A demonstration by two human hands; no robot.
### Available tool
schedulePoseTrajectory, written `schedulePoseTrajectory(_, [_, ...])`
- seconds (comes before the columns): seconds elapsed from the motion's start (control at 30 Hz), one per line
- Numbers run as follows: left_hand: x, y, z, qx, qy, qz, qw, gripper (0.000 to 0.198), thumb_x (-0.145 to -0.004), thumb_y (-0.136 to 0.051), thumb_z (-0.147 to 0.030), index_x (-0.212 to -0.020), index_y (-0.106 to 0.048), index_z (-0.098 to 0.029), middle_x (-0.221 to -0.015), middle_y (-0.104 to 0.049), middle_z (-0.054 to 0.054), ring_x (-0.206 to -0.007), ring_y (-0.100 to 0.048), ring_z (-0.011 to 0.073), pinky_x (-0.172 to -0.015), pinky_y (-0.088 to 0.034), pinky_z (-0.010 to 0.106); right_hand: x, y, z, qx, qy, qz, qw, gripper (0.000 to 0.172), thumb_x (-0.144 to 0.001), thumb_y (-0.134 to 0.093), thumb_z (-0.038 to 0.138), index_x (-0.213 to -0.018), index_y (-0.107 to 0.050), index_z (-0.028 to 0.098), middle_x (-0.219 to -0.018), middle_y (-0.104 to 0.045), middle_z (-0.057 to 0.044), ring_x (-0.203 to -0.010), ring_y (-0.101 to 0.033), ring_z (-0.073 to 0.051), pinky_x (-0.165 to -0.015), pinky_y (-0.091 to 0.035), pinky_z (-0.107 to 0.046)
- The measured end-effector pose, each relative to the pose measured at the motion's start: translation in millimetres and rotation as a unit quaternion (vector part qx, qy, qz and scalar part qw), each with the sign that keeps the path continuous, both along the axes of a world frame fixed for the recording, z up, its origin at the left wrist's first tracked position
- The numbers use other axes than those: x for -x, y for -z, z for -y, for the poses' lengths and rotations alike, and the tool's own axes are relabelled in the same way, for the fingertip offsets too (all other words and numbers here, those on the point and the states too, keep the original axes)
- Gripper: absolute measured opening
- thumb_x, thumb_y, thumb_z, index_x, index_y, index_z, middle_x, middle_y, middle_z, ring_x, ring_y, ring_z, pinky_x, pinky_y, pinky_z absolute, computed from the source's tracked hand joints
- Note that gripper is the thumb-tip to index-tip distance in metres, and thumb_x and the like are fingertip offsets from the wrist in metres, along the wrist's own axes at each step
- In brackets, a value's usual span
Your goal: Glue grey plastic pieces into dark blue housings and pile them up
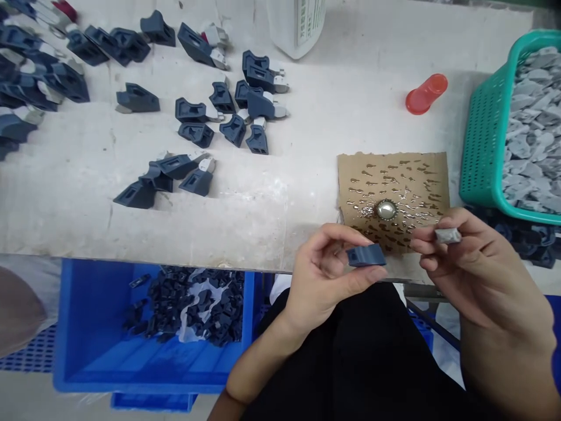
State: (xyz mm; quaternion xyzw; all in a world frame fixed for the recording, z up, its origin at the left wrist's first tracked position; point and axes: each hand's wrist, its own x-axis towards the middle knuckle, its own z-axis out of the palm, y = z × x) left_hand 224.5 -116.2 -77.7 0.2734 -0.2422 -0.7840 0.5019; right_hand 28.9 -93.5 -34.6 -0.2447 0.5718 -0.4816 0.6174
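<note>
My left hand [326, 275] pinches a dark blue plastic part [366, 255] between thumb and fingers, just above the table's front edge. My right hand [477, 263] holds a small grey piece [447, 235] at its fingertips, a short gap from the blue part. Directly behind both hands lies a piece of cardboard [392, 202] smeared with glue streaks, with a round metal cap [386, 209] on it. Several blue parts with grey tips [197, 111] stand in loose groups further back on the table.
A teal perforated basket [486, 134] full of grey pieces sits at the table's right. Below the front edge, a blue crate [105, 356] holds dark parts on a white liner. A white bottle [295, 26] and a red-orange plastic tube [426, 93] stand at the back.
</note>
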Motion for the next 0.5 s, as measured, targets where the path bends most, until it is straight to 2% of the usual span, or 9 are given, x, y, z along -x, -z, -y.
schedulePoseTrajectory(0.17, [3,2.4,1,0.021,-0.010,0.053,0.998,0.033,-0.072,-0.091,-0.006,-0.097,-0.080,-0.025,-0.107,-0.073,0.001,-0.108,-0.073,0.0152,-0.099,-0.063,0.029,-7,-4.8,5,0.019,0.012,-0.069,0.997,0.026,-0.077,-0.090,0.048,-0.085,-0.076,0.028,-0.079,-0.077,0.001,-0.063,-0.071,-0.012,-0.051,-0.057,-0.017])
schedulePoseTrajectory(0.23, [5,4.7,0,0.037,-0.021,0.084,0.996,0.030,-0.076,-0.089,-0.010,-0.100,-0.082,-0.026,-0.106,-0.070,0.003,-0.105,-0.074,0.0175,-0.095,-0.067,0.032,-8,-5.6,5,0.040,0.027,-0.123,0.991,0.021,-0.079,-0.089,0.042,-0.089,-0.076,0.028,-0.074,-0.072,0.002,-0.056,-0.063,-0.011,-0.047,-0.052,-0.021])
schedulePoseTrajectory(0.3, [5,6.8,0,0.062,-0.028,0.122,0.990,0.028,-0.078,-0.089,-0.015,-0.102,-0.083,-0.027,-0.104,-0.066,0.003,-0.099,-0.073,0.0173,-0.088,-0.068,0.032,-5,-4.6,2,0.076,0.036,-0.180,0.980,0.014,-0.082,-0.086,0.033,-0.091,-0.076,0.028,-0.073,-0.069,0.001,-0.054,-0.058,-0.011,-0.045,-0.047,-0.025])
schedulePoseTrajectory(0.37, [4,8.2,1,0.091,-0.038,0.155,0.983,0.027,-0.078,-0.090,-0.019,-0.103,-0.083,-0.027,-0.104,-0.064,0.004,-0.096,-0.070,0.0157,-0.084,-0.068,0.028,2,-3.0,-3,0.107,0.023,-0.246,0.963,0.012,-0.083,-0.084,0.027,-0.093,-0.078,0.026,-0.077,-0.069,-0.001,-0.056,-0.059,-0.014,-0.045,-0.047,-0.028])
schedulePoseTrajectory(0.5, [2,8.5,3,0.140,-0.063,0.181,0.971,0.032,-0.075,-0.092,-0.018,-0.104,-0.083,-0.027,-0.105,-0.066,0.003,-0.102,-0.070,0.0149,-0.086,-0.065,0.024,14,-1.9,-6,0.077,-0.049,-0.339,0.936,0.022,-0.081,-0.086,0.029,-0.101,-0.081,0.026,-0.071,-0.068,0.000,-0.057,-0.063,-0.016,-0.050,-0.050,-0.031])
